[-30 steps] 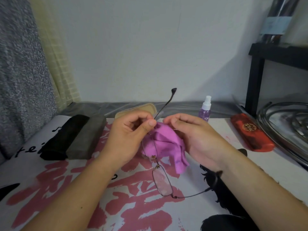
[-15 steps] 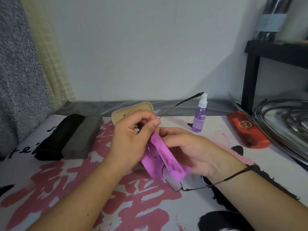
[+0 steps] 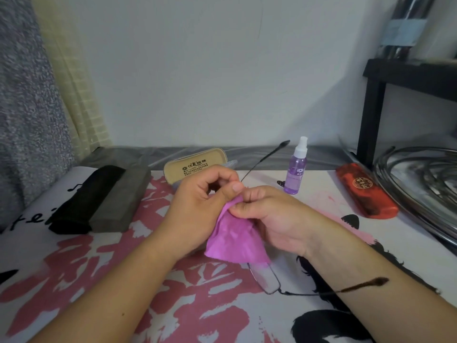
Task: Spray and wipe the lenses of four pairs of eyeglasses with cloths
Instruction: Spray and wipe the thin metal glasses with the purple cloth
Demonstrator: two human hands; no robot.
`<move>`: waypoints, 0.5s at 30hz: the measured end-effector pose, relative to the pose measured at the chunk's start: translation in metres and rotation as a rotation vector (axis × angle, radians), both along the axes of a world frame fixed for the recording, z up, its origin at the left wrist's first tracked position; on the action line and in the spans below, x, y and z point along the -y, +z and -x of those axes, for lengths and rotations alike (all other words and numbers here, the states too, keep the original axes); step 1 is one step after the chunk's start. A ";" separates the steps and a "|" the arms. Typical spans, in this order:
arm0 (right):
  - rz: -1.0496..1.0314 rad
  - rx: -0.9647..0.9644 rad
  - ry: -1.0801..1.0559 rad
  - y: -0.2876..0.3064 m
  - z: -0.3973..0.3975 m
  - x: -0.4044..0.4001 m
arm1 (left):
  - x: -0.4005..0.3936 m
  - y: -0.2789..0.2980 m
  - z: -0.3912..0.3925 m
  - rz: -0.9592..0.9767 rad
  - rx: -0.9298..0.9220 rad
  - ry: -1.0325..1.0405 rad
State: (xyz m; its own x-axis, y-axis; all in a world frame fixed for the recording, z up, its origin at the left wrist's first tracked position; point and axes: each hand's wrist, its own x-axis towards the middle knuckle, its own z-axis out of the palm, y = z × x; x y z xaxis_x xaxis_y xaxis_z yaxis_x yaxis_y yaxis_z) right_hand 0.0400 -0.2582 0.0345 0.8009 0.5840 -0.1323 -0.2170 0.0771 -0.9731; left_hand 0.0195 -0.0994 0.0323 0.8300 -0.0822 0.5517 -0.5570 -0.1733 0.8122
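Thin dark-framed eyeglasses [image 3: 265,280] hang between my hands above the table. One lens shows below a purple cloth [image 3: 235,240]; the other lens is hidden under the cloth. My left hand [image 3: 200,209] pinches the frame at its upper end. My right hand [image 3: 269,216] pinches the cloth over the hidden lens. One temple arm juts up behind my hands, the other crosses my right forearm. A purple spray bottle [image 3: 294,173] stands upright behind my right hand.
A tan glasses case [image 3: 195,164] lies behind my left hand. Black [image 3: 84,196] and grey [image 3: 118,201] cases lie side by side at the left, a red case [image 3: 366,193] at the right. Metal racks [image 3: 425,184] and a black shelf leg [image 3: 369,115] stand at the far right.
The glasses have tipped and swung lower, so the far temple points right instead of upward. The cloth now drapes over more of the frame. The view shifted slightly to the right.
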 end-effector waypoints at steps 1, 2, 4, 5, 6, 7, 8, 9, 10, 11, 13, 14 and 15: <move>-0.009 -0.010 0.000 0.001 -0.001 0.001 | 0.000 0.001 0.001 -0.001 0.023 0.035; -0.008 -0.016 0.002 0.004 -0.002 0.003 | -0.001 0.002 0.001 0.002 0.045 0.069; 0.023 -0.016 -0.038 0.011 -0.005 0.010 | -0.005 0.006 0.000 0.033 0.083 0.135; 0.029 -0.012 -0.107 0.014 -0.007 0.015 | -0.008 0.008 0.000 0.057 0.092 0.170; 0.023 -0.001 -0.204 0.016 -0.011 0.022 | -0.012 0.010 -0.001 0.074 0.097 0.208; 0.039 0.056 -0.328 0.017 -0.016 0.028 | -0.015 0.010 -0.002 0.080 0.106 0.243; 0.092 0.154 -0.478 0.017 -0.021 0.034 | -0.018 0.010 -0.003 0.069 0.117 0.274; 0.160 0.274 -0.626 0.017 -0.025 0.039 | -0.019 0.009 -0.003 0.045 0.134 0.300; 0.207 0.381 -0.736 0.017 -0.028 0.041 | -0.019 0.007 -0.003 0.017 0.154 0.318; 0.220 0.450 -0.795 0.018 -0.029 0.042 | -0.018 0.006 -0.004 -0.008 0.173 0.331; 0.223 0.476 -0.759 0.018 -0.027 0.038 | -0.017 0.004 -0.004 -0.040 0.196 0.350; 0.239 0.446 -0.700 0.016 -0.025 0.035 | -0.016 0.004 -0.003 -0.045 0.202 0.357; 0.268 0.403 -0.621 0.014 -0.023 0.030 | -0.015 0.005 -0.003 -0.043 0.207 0.363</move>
State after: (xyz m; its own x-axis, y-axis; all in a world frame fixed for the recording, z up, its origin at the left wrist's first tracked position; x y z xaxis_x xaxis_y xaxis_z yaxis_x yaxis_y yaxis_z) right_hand 0.0626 -0.2880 0.0483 0.9863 0.0027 0.1648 0.1626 -0.1801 -0.9701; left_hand 0.0225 -0.0841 0.0371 0.6815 0.1688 0.7120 -0.6041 -0.4194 0.6776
